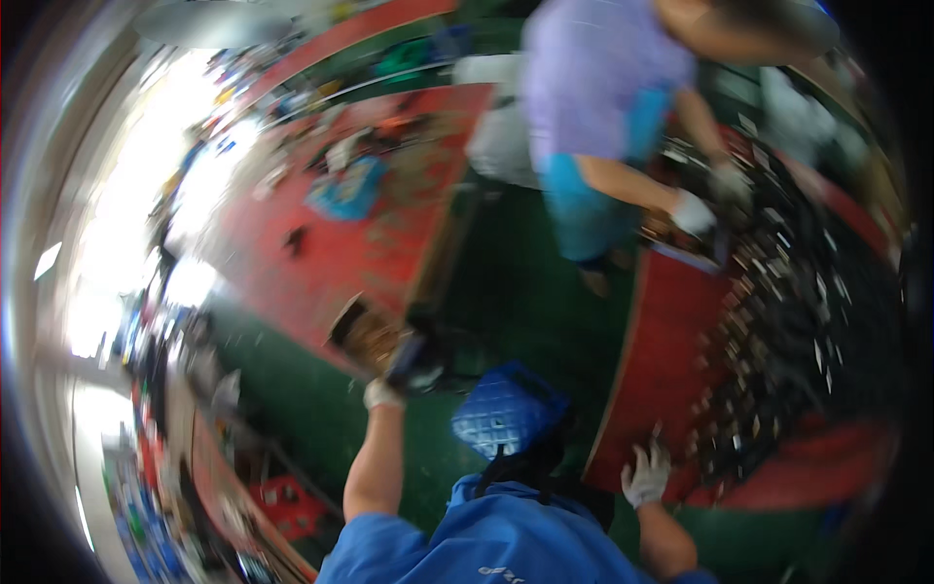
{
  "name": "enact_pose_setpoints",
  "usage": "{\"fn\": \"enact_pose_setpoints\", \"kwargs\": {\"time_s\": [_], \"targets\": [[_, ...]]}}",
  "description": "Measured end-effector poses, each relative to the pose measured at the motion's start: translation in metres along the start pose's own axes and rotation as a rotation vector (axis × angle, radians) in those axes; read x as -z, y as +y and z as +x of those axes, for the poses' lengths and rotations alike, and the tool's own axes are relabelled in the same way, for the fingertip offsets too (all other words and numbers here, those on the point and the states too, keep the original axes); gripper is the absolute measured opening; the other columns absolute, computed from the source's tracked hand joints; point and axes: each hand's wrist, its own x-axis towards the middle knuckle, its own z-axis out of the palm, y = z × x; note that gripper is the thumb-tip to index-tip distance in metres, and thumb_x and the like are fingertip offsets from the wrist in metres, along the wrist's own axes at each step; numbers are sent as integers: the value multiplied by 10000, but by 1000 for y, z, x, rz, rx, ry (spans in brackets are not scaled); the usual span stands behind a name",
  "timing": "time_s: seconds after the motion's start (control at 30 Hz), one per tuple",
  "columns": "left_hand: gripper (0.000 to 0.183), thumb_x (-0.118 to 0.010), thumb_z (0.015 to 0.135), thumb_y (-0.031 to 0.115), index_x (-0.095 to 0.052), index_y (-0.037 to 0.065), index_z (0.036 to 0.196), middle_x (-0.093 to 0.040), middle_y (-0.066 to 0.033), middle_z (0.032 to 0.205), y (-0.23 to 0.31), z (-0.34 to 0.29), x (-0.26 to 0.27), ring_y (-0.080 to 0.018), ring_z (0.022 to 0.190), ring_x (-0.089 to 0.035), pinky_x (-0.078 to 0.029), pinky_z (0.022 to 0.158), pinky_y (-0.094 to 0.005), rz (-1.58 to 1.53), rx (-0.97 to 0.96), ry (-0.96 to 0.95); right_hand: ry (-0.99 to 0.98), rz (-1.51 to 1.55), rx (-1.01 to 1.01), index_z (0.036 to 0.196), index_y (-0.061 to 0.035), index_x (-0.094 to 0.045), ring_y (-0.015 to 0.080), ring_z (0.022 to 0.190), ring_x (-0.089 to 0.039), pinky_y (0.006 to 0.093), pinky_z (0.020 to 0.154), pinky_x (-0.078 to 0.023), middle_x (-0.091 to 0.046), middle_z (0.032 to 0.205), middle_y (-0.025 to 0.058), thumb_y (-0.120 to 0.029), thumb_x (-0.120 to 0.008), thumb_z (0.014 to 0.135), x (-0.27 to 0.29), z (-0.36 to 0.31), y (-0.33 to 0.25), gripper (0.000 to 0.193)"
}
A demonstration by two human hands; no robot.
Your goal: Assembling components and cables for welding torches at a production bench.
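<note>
The left hand [381, 393] is gripping one dark object [416, 358] over the green floor [506, 292]. The right hand [646, 475] is resting spread open on one red table [671, 341], beside many small dark parts [778, 321]

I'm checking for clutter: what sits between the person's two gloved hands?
In the head view, a blue quilted cushion lies between the left hand and the right hand, with green floor around it. The picture is blurred.

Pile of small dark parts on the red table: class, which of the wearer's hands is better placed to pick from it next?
Probably right. The gloved right hand rests, fingers spread, at the edge of the red table, beside the pile of small dark parts. The left hand reaches away, at a blurred dark object.
</note>
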Motion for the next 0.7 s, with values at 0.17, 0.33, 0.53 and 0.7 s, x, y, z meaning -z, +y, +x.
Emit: {"fn": "enact_pose_setpoints", "kwargs": {"time_s": [0.17, 0.33, 0.53, 0.7], "targets": [[486, -386, 1124, 247, -653, 4, 1450, -704, -150, 1460, 132, -18, 53, -315, 1330, -661, -484, 1213, -456, -70, -111, 51, -1, 99, 76, 1382, -198, -686, 485, 1406, -536, 632, 1157, -476, -567, 1546, 186, -306, -791, 839, 0, 25, -13, 563], [462, -502, 1092, 317, -671, 38, 1420, -735, -124, 1372, 100, 15, 0, -308, 1244, -701, -549, 1116, -435, 286, -207, 63, -21, 80, -16, 1333, -186, -719, 439, 1413, -558, 598, 1150, -500, -578, 1543, 157, -304, -807, 817, 14, 16, 0, 536], [499, -606, 1043, 338, -667, 70, 1459, -721, -84, 1285, 33, -15, -54, -258, 1122, -686, -568, 940, -444, 524, -369, 162, 81, 105, 70, 1297, -163, -732, 381, 1411, -579, 574, 1146, -521, -598, 1512, 151, -290, -822, 793, 10, 14, 1, 528], [480, -695, 1054, 221, -622, 3, 1475, -685, -231, 1446, -110, -114, -99, -383, 1267, -693, -550, 1133, -467, 1390, -895, -157, 102, 139, 99, 1286, -161, -733, 386, 1363, -619, 561, 1180, -511, -624, 1480, 151, -297, -824, 786, 12, 17, -4, 527]]}}
